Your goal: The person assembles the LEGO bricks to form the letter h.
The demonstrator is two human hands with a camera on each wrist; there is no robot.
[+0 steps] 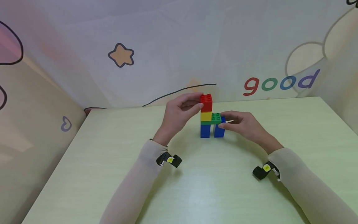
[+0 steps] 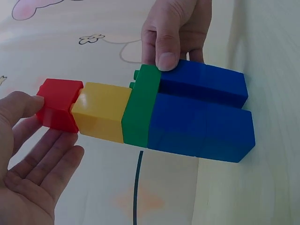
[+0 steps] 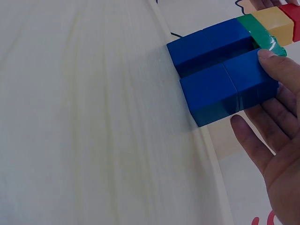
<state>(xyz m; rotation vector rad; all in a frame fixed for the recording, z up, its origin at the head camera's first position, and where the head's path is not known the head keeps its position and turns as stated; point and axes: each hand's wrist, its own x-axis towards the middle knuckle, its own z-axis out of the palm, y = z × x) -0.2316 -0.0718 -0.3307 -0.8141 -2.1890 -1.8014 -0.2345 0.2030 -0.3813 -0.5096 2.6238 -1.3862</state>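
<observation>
A small toy-brick structure stands on the table. Two blue columns, each of stacked blue bricks, rise side by side under a green brick. On the green one's left end sits a yellow brick, topped by a red brick that looks slightly askew, with a thin gap at the yellow. My left hand pinches the red brick between thumb and fingers. My right hand grips the right blue column near its top, its thumb close beside the green brick.
The pale wooden table reaches back to a printed backdrop with a star and coloured letters. Black cameras are strapped to both wrists, over light sleeves.
</observation>
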